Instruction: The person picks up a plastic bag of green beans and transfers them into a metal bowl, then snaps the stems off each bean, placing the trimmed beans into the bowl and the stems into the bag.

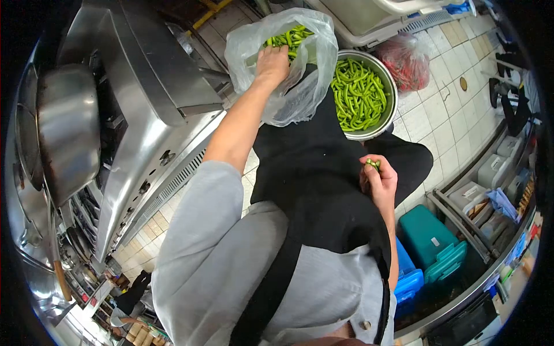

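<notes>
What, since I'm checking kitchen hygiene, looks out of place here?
The metal bowl of green beans and a red bag sit directly on the tiled floor, not on a counter. Nothing looks spilled; the left hand is in the clear bag, the right hand holds bean pieces.

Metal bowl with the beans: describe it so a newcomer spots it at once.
From the steel cooking range on the left, look right across the tiled floor. The metal bowl sits between a clear plastic bag the left hand reaches into and a bag of red contents. It alone is round, shiny steel, full of green beans.
</notes>
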`<action>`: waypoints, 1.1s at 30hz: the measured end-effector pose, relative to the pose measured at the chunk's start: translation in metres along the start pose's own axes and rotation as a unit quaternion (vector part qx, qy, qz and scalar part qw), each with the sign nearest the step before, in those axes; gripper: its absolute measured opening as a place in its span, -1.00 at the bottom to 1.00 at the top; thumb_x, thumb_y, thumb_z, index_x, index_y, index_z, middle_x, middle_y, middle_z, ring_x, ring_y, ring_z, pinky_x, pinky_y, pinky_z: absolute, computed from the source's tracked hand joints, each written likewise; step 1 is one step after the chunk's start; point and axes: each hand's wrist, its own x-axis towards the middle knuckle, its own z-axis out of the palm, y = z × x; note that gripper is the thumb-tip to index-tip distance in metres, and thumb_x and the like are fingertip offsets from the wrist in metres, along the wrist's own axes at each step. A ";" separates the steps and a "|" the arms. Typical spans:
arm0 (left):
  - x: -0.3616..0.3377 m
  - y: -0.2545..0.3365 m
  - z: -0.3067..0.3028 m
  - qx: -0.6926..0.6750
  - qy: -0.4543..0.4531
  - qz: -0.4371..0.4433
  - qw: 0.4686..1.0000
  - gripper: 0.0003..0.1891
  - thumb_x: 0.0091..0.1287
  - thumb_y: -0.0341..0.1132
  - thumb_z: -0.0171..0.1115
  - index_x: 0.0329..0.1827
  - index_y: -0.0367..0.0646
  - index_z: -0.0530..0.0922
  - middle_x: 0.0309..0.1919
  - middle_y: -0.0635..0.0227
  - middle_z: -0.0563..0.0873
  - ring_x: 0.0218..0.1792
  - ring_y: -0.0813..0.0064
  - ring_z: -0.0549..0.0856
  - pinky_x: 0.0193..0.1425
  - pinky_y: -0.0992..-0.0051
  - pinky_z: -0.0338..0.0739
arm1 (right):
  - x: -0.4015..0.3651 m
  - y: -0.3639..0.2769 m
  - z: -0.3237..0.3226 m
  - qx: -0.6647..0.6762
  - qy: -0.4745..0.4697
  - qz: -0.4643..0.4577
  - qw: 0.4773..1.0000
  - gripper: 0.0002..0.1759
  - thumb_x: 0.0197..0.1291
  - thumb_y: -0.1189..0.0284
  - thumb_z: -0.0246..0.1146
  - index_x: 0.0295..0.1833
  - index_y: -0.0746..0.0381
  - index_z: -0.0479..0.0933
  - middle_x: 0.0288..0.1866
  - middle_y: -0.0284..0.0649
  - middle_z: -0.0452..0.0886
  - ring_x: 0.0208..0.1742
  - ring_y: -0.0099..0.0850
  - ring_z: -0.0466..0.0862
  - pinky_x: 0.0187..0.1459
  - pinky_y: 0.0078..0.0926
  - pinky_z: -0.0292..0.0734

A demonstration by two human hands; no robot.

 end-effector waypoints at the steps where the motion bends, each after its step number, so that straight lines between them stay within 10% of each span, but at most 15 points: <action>1: 0.001 -0.003 0.005 0.060 -0.023 0.007 0.998 -0.70 0.34 -0.34 0.11 0.10 -0.15 0.61 0.02 0.08 0.72 0.17 0.18 0.63 0.33 0.19 0.40 | -0.001 0.001 0.000 -0.003 0.001 0.001 1.000 -0.84 0.46 0.45 0.18 0.03 0.28 0.56 -0.42 -0.46 0.50 -0.53 -0.73 0.40 -0.52 -0.72 0.26; 9: -0.001 -0.008 0.009 0.081 -0.063 0.003 0.995 -0.70 0.44 -0.20 0.07 0.07 -0.17 0.58 -0.07 0.02 0.73 0.05 0.15 0.69 0.35 0.17 0.37 | 0.006 0.000 0.001 -0.015 0.032 0.011 0.999 -0.84 0.47 0.45 0.16 0.02 0.29 0.56 -0.45 -0.48 0.47 -0.58 -0.73 0.36 -0.56 -0.71 0.22; 15: -0.035 0.006 -0.071 -0.102 -0.047 -0.172 0.979 -0.61 0.46 -0.17 0.06 0.25 -0.14 0.51 -0.01 -0.08 0.73 0.06 -0.15 0.68 0.15 0.02 0.55 | 0.012 -0.005 0.003 -0.006 0.007 0.014 1.000 -0.83 0.48 0.44 0.14 0.04 0.30 0.54 -0.49 -0.47 0.44 -0.60 -0.73 0.33 -0.58 -0.71 0.22; 22: -0.137 0.039 -0.183 -0.197 -0.066 -0.109 0.972 -0.68 0.50 -0.26 0.04 0.18 -0.21 0.56 -0.13 0.08 0.78 -0.10 0.20 0.76 0.01 0.26 0.59 | 0.017 -0.003 0.003 0.028 0.019 -0.001 0.999 -0.79 0.49 0.42 0.13 0.08 0.32 0.54 -0.42 -0.39 0.49 -0.54 -0.68 0.42 -0.58 -0.69 0.33; 25: -0.155 0.068 -0.189 -0.424 -0.138 -0.115 0.888 -0.71 0.56 -0.33 -0.01 0.21 -0.26 0.52 -0.04 0.20 0.77 -0.05 0.40 0.73 0.08 0.36 0.55 | 0.021 -0.004 0.004 0.034 -0.009 0.010 0.999 -0.75 0.48 0.39 0.15 0.11 0.32 0.54 -0.35 -0.36 0.53 -0.45 -0.65 0.50 -0.55 -0.68 0.42; 27: -0.159 0.092 -0.176 -0.672 -0.173 -0.115 0.711 -0.70 0.59 -0.32 0.01 0.27 -0.29 0.43 0.10 0.20 0.72 0.07 0.42 0.67 0.23 0.35 0.48 | 0.023 -0.006 0.009 0.035 -0.022 0.024 0.999 -0.73 0.47 0.38 0.16 0.14 0.30 0.55 -0.30 -0.35 0.56 -0.40 -0.64 0.55 -0.51 -0.67 0.48; 30: -0.161 0.132 -0.138 -0.751 -0.198 -0.086 0.625 -0.67 0.57 -0.30 0.09 0.29 -0.27 0.37 0.15 0.12 0.69 0.11 0.44 0.64 0.32 0.37 0.42 | 0.022 -0.010 0.013 0.017 -0.042 0.018 0.999 -0.72 0.46 0.39 0.16 0.15 0.30 0.56 -0.27 -0.34 0.59 -0.34 -0.64 0.59 -0.49 -0.68 0.52; 33: -0.162 0.168 -0.115 -0.737 -0.192 -0.057 0.645 -0.72 0.58 -0.30 0.08 0.23 -0.23 0.38 0.15 0.11 0.67 0.17 0.43 0.62 0.37 0.37 0.40 | 0.019 -0.012 0.010 0.012 -0.043 0.012 0.999 -0.69 0.46 0.37 0.16 0.19 0.31 0.53 -0.21 -0.29 0.64 -0.31 -0.62 0.63 -0.47 -0.66 0.57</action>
